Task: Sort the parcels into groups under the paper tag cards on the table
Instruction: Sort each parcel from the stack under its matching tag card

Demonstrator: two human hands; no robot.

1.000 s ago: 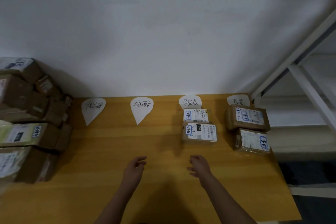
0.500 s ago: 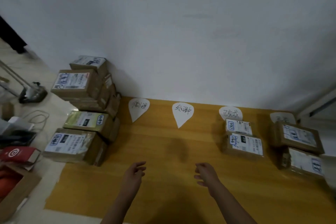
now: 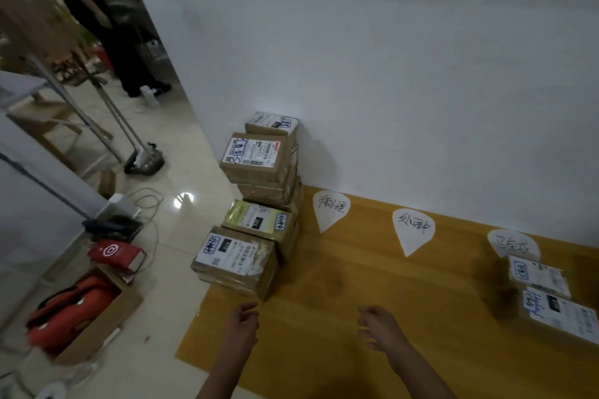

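Now the pile (image 3: 259, 168) sits at the left edge of the table (image 3: 340, 295). Its front box (image 3: 235, 261) is just ahead of the left hand (image 3: 241, 324). The right hand (image 3: 377, 325) is farther off. Both are empty, with loose fingers.
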